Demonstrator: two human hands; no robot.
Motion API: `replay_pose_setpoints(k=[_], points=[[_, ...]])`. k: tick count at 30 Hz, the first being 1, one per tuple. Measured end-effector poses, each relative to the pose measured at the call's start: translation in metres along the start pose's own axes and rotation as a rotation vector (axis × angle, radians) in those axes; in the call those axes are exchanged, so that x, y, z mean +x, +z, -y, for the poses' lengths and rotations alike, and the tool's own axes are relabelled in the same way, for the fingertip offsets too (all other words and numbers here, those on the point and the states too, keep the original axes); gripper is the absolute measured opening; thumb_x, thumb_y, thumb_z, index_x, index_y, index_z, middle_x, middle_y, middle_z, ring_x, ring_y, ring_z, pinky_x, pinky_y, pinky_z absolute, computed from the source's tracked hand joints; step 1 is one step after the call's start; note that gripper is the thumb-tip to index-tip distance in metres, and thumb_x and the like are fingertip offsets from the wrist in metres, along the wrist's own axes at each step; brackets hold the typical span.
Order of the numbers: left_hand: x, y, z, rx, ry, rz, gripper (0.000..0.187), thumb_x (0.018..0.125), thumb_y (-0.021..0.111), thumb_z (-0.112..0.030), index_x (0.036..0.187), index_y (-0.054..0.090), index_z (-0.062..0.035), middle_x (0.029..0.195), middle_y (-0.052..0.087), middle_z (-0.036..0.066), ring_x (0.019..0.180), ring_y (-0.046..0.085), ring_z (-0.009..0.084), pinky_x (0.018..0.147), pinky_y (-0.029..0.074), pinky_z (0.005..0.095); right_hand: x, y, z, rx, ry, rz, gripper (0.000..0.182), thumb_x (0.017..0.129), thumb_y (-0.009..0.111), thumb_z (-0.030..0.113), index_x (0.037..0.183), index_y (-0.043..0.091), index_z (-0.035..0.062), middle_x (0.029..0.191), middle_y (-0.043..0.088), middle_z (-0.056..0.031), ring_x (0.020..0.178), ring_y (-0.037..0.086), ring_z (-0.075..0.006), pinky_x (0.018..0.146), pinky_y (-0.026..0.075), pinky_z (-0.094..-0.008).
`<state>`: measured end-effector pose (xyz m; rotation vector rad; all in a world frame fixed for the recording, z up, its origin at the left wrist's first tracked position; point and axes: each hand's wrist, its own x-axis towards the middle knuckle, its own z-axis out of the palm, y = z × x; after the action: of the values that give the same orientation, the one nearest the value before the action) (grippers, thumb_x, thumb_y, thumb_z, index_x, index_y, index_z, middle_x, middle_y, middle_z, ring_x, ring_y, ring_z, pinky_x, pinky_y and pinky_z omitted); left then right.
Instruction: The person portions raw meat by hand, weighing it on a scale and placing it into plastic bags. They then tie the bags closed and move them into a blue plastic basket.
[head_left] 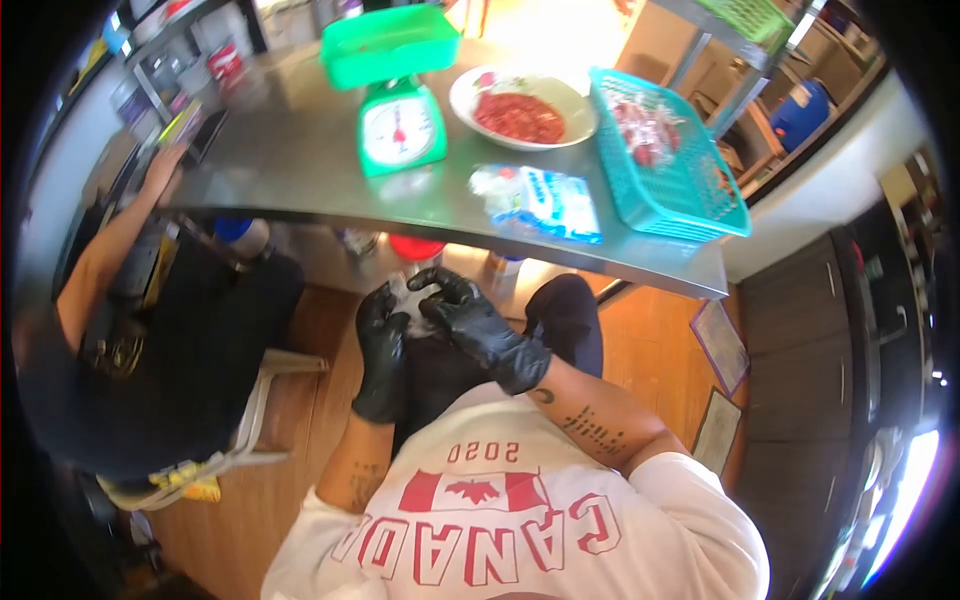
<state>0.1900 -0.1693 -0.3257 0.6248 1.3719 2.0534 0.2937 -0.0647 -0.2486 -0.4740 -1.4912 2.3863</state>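
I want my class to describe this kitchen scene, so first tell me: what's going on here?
A person in black gloves holds a small clear bag between the left hand and right hand, below the edge of a steel table. On the table stand a green scale, a bowl of red food, a teal basket and a blue-and-white packet. A second person sits to the left, one hand on the table.

table edge above hands, co-worker left
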Motion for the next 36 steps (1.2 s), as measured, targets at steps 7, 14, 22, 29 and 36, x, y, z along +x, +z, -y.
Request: replay_pose_setpoints(k=[7, 14, 22, 29, 36], points=[[-0.015, 0.035, -0.039, -0.062, 0.117, -0.053, 0.051, 0.076, 0.056, 0.010, 0.125, 0.046, -0.0007, 0.101, 0.053, 0.003, 0.089, 0.053, 0.0111, 0.075, 0.047, 0.0234, 0.009, -0.005, -0.006, -0.857, -0.333, -0.227, 0.035, 0.073, 0.056, 0.001, 0.107, 0.053, 0.0039, 0.082, 0.061, -0.0231, 0.076, 0.062, -0.0377, 0.066, 0.049, -0.0384], [-0.019, 0.020, -0.037, 0.133, -0.084, 0.072, 0.049, 0.079, 0.056, 0.005, 0.126, 0.046, -0.0011, 0.106, 0.054, 0.004, 0.097, 0.053, 0.0129, 0.082, 0.047, 0.0255, 0.008, -0.019, -0.013, -0.589, -0.281, -0.121, 0.039, 0.067, 0.058, -0.008, 0.103, 0.050, 0.0035, 0.087, 0.052, -0.0058, 0.079, 0.053, -0.0136, 0.069, 0.045, -0.0257], [-0.004, 0.006, -0.030, -0.217, -0.234, 0.355, 0.040, 0.086, 0.050, -0.011, 0.124, 0.046, -0.0002, 0.114, 0.052, 0.008, 0.105, 0.053, 0.0166, 0.089, 0.044, 0.0277, -0.002, -0.011, -0.007, 0.353, 0.173, 0.132, 0.027, 0.083, 0.055, -0.001, 0.110, 0.054, 0.0027, 0.099, 0.059, -0.0075, 0.086, 0.058, -0.0147, 0.075, 0.048, -0.0262], [-0.006, 0.003, -0.107, 0.331, 0.172, 0.476, 0.047, 0.069, 0.073, -0.008, 0.112, 0.058, -0.0035, 0.119, 0.052, 0.009, 0.109, 0.046, 0.0233, 0.097, 0.037, 0.0353, -0.012, -0.020, 0.038, 0.660, 0.601, 0.143, 0.029, 0.090, 0.048, 0.012, 0.112, 0.051, -0.0062, 0.107, 0.060, -0.0163, 0.097, 0.061, -0.0216, 0.082, 0.052, -0.0330], [0.021, 0.008, -0.133, 0.649, 0.501, 0.892, 0.032, 0.072, 0.069, -0.008, 0.102, 0.060, -0.0006, 0.106, 0.056, 0.011, 0.101, 0.050, 0.0257, 0.091, 0.040, 0.0366, -0.029, -0.022, 0.042, -0.546, -0.246, 0.413, 0.030, 0.087, 0.056, 0.017, 0.112, 0.055, -0.0003, 0.104, 0.062, -0.0092, 0.092, 0.062, -0.0202, 0.079, 0.049, -0.0315]])
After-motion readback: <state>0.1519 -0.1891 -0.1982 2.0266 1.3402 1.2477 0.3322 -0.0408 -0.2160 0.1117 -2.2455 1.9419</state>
